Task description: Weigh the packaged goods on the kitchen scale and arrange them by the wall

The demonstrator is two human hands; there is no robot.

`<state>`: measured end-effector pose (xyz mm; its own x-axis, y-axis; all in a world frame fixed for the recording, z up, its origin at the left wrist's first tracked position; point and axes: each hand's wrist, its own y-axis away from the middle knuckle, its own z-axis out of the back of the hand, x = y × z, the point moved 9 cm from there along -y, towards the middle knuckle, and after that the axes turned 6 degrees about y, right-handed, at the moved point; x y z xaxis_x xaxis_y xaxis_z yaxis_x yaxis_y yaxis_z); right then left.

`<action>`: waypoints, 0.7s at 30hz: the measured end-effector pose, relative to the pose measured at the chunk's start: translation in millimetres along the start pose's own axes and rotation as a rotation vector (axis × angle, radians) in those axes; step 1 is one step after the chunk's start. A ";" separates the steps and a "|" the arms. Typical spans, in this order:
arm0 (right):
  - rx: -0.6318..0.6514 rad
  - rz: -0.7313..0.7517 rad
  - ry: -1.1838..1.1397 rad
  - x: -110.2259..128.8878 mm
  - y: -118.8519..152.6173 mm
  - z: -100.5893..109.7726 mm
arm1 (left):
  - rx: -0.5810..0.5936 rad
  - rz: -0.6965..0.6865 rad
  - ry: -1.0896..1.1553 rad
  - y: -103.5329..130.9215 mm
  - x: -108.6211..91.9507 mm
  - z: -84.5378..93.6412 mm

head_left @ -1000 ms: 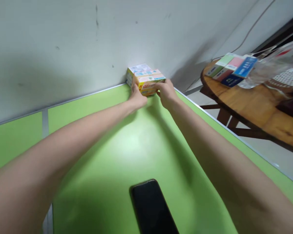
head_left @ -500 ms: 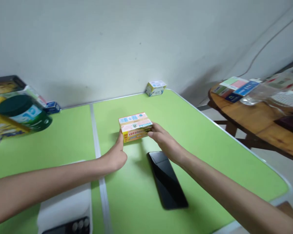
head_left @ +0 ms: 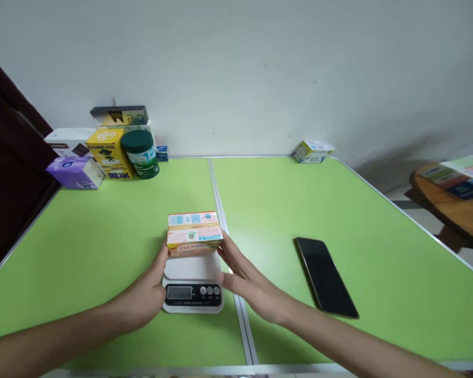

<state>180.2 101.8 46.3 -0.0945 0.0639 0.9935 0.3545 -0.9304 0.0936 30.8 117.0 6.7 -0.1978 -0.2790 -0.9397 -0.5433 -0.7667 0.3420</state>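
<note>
A pink and yellow printed carton (head_left: 194, 233) is held between my two hands, over the back part of a white digital kitchen scale (head_left: 193, 269). My left hand (head_left: 144, 294) presses its fingers against the carton's left end. At the right end, the fingers of my right hand (head_left: 252, 283) touch the carton, while its thumb points toward the scale's front panel. The scale's dark display and round buttons face me. Whether the carton rests on the scale or hovers just above it, I cannot tell.
A black smartphone (head_left: 326, 277) lies on the green table (head_left: 284, 210) at right. A small box (head_left: 313, 151) stands by the wall. At back left are a green tub (head_left: 141, 155), a yellow box (head_left: 110, 154) and a purple tissue pack (head_left: 75, 172). A wooden table (head_left: 453, 197) is at far right.
Both hands have carried the carton leftward, from the table behind the phone to over the scale. My view has swung left, bringing the boxes at back left fully into sight.
</note>
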 end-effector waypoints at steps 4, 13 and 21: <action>-0.028 -0.084 0.062 -16.8 3.7 -4.7 | -0.058 0.079 0.029 3.4 14.3 5.2; -0.287 -0.136 0.342 -15.5 6.8 76.6 | -0.202 -0.031 -0.124 -5.7 -7.9 57.3; -0.112 -0.142 0.513 -17.5 -19.4 67.0 | -0.144 -0.087 -0.217 -20.1 -16.2 47.3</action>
<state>237.4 142.9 31.4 -0.5860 0.0337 0.8096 0.2066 -0.9599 0.1895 6.3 164.2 15.0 -0.3342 -0.0896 -0.9382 -0.4472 -0.8612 0.2416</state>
